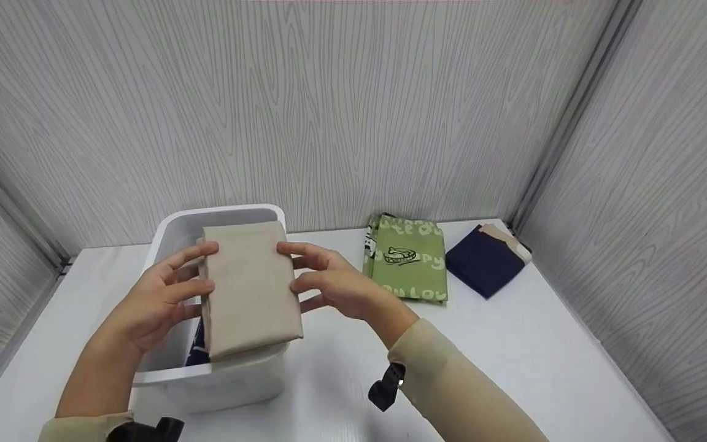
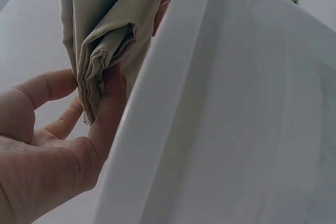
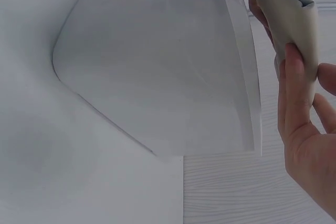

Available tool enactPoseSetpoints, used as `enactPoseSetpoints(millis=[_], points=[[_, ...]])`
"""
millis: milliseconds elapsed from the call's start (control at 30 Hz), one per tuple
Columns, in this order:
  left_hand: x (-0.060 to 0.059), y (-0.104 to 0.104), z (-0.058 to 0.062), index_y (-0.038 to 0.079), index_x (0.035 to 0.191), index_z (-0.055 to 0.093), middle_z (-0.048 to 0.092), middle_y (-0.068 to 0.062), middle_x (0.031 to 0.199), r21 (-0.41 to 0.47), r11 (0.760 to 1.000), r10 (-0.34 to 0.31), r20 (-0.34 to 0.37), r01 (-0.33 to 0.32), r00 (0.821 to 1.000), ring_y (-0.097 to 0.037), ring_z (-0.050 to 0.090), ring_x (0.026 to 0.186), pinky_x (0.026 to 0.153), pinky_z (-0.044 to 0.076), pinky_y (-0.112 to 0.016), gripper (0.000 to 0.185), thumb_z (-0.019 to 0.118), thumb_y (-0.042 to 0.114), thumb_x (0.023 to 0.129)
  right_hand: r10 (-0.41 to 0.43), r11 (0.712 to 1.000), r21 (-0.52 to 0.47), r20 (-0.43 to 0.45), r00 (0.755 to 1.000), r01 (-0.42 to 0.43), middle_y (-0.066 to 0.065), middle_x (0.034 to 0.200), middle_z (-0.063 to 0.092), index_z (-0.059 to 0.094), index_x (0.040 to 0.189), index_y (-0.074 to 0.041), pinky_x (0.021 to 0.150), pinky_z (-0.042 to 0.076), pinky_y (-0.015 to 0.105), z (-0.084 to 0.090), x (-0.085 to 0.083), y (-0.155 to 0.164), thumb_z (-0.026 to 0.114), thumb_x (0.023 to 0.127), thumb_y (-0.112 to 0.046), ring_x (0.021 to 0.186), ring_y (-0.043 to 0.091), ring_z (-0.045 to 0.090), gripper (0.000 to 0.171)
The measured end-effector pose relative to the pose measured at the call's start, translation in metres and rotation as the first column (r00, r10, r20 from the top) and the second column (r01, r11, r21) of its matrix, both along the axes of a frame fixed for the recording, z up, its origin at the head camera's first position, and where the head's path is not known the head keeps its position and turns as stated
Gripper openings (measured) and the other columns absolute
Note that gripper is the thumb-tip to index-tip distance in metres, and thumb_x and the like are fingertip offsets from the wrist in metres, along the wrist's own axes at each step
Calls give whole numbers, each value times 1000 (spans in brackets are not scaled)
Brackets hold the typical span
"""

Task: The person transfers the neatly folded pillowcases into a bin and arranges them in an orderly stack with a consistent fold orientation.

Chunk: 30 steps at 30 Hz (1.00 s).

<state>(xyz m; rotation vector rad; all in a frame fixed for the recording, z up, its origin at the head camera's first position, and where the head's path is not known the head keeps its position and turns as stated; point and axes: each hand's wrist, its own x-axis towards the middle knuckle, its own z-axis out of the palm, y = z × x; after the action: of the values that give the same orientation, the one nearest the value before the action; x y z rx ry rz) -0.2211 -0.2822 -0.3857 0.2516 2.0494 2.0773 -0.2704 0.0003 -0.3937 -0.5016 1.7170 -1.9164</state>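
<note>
Between both hands is a folded beige cloth [image 1: 249,282], a flat rectangle held over the white plastic bin [image 1: 224,383]. My left hand [image 1: 157,294] pinches its left edge; in the left wrist view the stacked folds of the beige cloth [image 2: 105,40] show between thumb and fingers. On the opposite edge, my right hand [image 1: 335,279] grips with fingertips on top and other fingers beneath, and the right wrist view shows the smooth folded side of the beige cloth [image 3: 294,24]. A dark navy cloth [image 1: 198,347] peeks out inside the bin, mostly hidden under the beige one.
Right of the bin, a folded green cloth [image 1: 412,261] with pale lettering lies on the white table [image 1: 452,362]. Beside it is a folded navy cloth [image 1: 485,261] with a beige and white corner. Grey wood-grain panels [image 1: 329,110] stand behind and at both sides.
</note>
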Motion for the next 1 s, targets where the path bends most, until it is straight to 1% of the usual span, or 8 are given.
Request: enactPoseSetpoints(millis=[100,267,433,600,700,867,1000], points=[[-2,-4,-1,17,149,40,46,-7,133,-16,1000,7,17,-7,1000,-13,59,99,82,57,-34,63,67,7,93,-5,1000,2,-1,1000,5,12,132,54,51,145,-19,77,60,46,-1,0,-5,57,86,9,97,24,64,66],[-5,-8,-4,18,150,40,46,-7,133,-37,999,22,29,-21,999,-14,59,102,83,57,-34,64,68,9,93,-23,999,23,-3,1000,23,12,132,53,52,145,-18,78,60,47,-1,0,-12,57,86,9,98,24,64,66],[-6,-12,-6,17,151,38,43,-9,136,-55,998,33,24,-32,999,-15,59,106,84,56,-36,65,69,10,93,-35,998,46,-10,999,36,10,131,54,53,144,-20,76,61,46,-1,0,-19,58,85,9,96,24,64,65],[-7,-18,-8,15,151,38,43,-11,137,-74,996,41,15,-40,999,-15,59,105,83,57,-37,64,67,7,94,-28,998,55,-10,1000,28,9,131,54,53,144,-20,74,61,46,0,-1,-24,58,86,9,91,25,65,65],[-8,-21,-7,14,151,37,42,-12,139,-102,994,44,12,-42,999,-15,59,105,83,56,-36,64,65,7,94,-25,997,72,-15,1000,26,9,132,53,53,144,-21,74,61,46,1,0,-28,59,87,8,91,25,66,65],[-10,-24,-5,12,152,35,42,-12,140,-140,989,47,15,-44,999,-14,59,103,84,57,-36,65,64,8,95,-35,991,126,-26,999,38,7,132,53,53,144,-22,70,60,41,2,-2,-35,61,86,6,95,25,66,64],[-12,-27,-6,12,153,35,39,-14,142,-160,986,48,23,-44,999,-12,59,102,83,57,-34,65,63,6,95,-52,985,163,-30,998,56,9,129,54,52,144,-19,69,60,38,2,-4,-41,62,85,6,94,23,65,65]])
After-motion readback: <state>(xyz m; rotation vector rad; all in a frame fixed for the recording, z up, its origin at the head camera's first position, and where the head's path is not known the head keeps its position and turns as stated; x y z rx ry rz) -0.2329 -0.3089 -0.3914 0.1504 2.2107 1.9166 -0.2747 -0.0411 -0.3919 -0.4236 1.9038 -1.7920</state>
